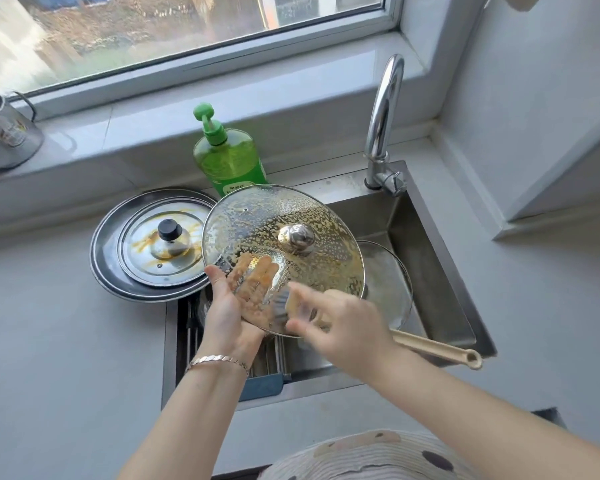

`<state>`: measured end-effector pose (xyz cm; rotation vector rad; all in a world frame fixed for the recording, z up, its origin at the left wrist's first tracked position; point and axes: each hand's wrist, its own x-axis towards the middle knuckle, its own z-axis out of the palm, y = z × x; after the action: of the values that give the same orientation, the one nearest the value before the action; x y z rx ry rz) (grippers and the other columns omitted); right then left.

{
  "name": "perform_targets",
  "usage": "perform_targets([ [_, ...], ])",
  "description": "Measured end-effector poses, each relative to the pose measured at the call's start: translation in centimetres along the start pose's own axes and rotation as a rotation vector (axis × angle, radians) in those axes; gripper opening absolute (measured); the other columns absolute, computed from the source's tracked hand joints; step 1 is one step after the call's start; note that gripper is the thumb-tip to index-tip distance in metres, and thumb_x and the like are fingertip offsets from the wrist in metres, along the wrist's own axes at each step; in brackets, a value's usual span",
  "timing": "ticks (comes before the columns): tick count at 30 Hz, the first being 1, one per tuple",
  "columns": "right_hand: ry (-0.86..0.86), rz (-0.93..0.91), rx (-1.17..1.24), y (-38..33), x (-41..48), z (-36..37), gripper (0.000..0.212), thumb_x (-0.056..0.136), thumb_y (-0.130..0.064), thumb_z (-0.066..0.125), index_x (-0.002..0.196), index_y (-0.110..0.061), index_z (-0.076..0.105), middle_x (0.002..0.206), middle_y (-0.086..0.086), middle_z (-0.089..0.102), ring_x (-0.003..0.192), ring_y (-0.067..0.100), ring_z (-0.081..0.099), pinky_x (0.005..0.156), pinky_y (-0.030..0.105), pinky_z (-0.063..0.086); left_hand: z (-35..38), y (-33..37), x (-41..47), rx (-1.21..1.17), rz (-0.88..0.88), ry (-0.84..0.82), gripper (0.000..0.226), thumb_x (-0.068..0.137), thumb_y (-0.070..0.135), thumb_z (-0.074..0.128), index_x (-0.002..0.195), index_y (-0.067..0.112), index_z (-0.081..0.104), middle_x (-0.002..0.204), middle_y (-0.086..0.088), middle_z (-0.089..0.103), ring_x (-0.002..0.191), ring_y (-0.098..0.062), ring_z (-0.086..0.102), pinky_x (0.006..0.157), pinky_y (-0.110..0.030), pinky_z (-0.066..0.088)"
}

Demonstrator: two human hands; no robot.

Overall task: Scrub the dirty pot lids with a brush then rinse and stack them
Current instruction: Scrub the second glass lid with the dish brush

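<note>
Glass lid (pixel 309 209): we are tilting it over the sink's (pixel 430 216) near-left corner so bristles reach | left grip (pixel 231 306) clasping its rim, supporting underneath | right grip (pixel 343 323) clenching the brush (pixel 430 348), scrubbing.

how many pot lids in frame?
4: glass lid held by the left hand over the sink; black-knobbed steel lid on the counter, atop a larger steel lid; second glass lid in the sink behind the held one. Others may be hidden beneath.
</note>
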<state>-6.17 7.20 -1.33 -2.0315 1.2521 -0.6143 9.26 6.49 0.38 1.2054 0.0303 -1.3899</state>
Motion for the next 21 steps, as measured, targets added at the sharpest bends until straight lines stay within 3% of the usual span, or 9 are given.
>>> perform_targets([
  [2, -0.084, -0.053, -0.02, 0.4, -1.3, -0.2, 0.053, 0.081, -0.063, 0.045, 0.129, -0.043, 0.051, 0.062, -0.016, 0.039, 0.053, 0.004, 0.041, 0.045, 0.014, 0.025, -0.6, 0.3, 0.2, -0.001, 0.011, -0.005, 0.058, 0.09, 0.061, 0.029, 0.113, 0.016, 0.059, 0.105, -0.009, 0.071, 0.1, -0.023, 0.066, 0.075, -0.047, 0.057],
  [4, -0.063, 0.119, -0.042, 2.8, -0.4, -1.6, 0.044, 0.085, -0.055, 0.052, 0.128, -0.049, 0.046, 0.065, -0.016, 0.049, 0.061, 0.005, 0.048, 0.051, 0.02, 0.035, -1.0, 0.7, 0.1, -0.004, 0.031, 0.003, 0.058, 0.09, 0.06, 0.03, 0.111, 0.015, 0.06, 0.099, -0.008, 0.073, 0.094, -0.021, 0.069, 0.072, -0.045, 0.058],
  [6, 0.009, 0.319, 0.055, 5.1, 0.6, -2.5, 0.044, 0.087, -0.047, 0.057, 0.129, -0.047, 0.046, 0.081, -0.01, 0.066, 0.071, 0.007, 0.056, 0.063, 0.026, 0.045, -1.1, 1.0, 0.0, -0.006, 0.038, 0.016, 0.056, 0.091, 0.06, 0.03, 0.108, 0.016, 0.061, 0.093, -0.006, 0.074, 0.089, -0.02, 0.07, 0.071, -0.045, 0.058],
  [8, 0.03, 0.221, 0.022, 4.6, 0.4, -2.1, 0.047, 0.086, -0.049, 0.057, 0.132, -0.041, 0.048, 0.086, -0.004, 0.069, 0.065, 0.004, 0.054, 0.058, 0.026, 0.043, -1.1, 1.1, 0.0, -0.004, 0.03, 0.027, 0.057, 0.091, 0.06, 0.03, 0.107, 0.015, 0.061, 0.092, -0.006, 0.075, 0.092, -0.021, 0.07, 0.07, -0.045, 0.058],
  [11, -0.098, -0.023, -0.016, 3.4, -2.1, -1.0, 0.052, 0.08, -0.064, 0.046, 0.129, -0.047, 0.047, 0.076, -0.007, 0.063, 0.061, 0.006, 0.052, 0.052, 0.022, 0.04, -1.1, 1.1, -0.1, 0.024, 0.019, 0.022, 0.057, 0.09, 0.06, 0.031, 0.106, 0.014, 0.061, 0.092, -0.007, 0.075, 0.088, -0.021, 0.071, 0.069, -0.043, 0.059],
  [15, 0.089, 0.455, 0.084, 8.1, 0.5, -3.3, 0.024, 0.086, -0.048, 0.057, 0.11, -0.046, 0.061, 0.06, -0.007, 0.046, 0.06, 0.012, 0.045, 0.056, 0.027, 0.034, -1.2, 0.6, -0.6, 0.056, 0.009, 0.005, 0.057, 0.091, 0.059, 0.033, 0.106, 0.012, 0.062, 0.094, -0.008, 0.074, 0.084, -0.021, 0.072, 0.071, -0.044, 0.059],
  [16, 0.093, 0.478, 0.054, 8.4, 0.7, -3.3, 0.026, 0.086, -0.048, 0.057, 0.112, -0.043, 0.061, 0.059, -0.007, 0.045, 0.061, 0.013, 0.044, 0.056, 0.028, 0.034, -1.2, 0.3, -0.8, 0.068, -0.002, 0.002, 0.056, 0.091, 0.059, 0.033, 0.105, 0.013, 0.062, 0.093, -0.008, 0.074, 0.084, -0.021, 0.072, 0.073, -0.045, 0.058],
  [19, -0.05, 0.176, 0.052, 5.3, -0.7, -2.7, 0.042, 0.086, -0.044, 0.06, 0.127, -0.043, 0.051, 0.07, -0.007, 0.058, 0.06, 0.009, 0.047, 0.056, 0.023, 0.037, -1.0, -0.3, -1.0, 0.131, -0.04, -0.001, 0.055, 0.091, 0.058, 0.033, 0.106, 0.013, 0.062, 0.096, -0.008, 0.074, 0.089, -0.021, 0.071, 0.078, -0.043, 0.057],
  [21, -0.123, 0.124, 0.019, 5.1, -1.5, -3.0, 0.044, 0.085, -0.043, 0.062, 0.128, -0.043, 0.05, 0.067, -0.01, 0.055, 0.058, 0.004, 0.045, 0.054, 0.02, 0.033, -1.1, -0.4, -1.1, 0.153, -0.055, -0.002, 0.055, 0.091, 0.058, 0.034, 0.107, 0.013, 0.062, 0.096, -0.008, 0.074, 0.089, -0.021, 0.071, 0.077, -0.041, 0.058],
])
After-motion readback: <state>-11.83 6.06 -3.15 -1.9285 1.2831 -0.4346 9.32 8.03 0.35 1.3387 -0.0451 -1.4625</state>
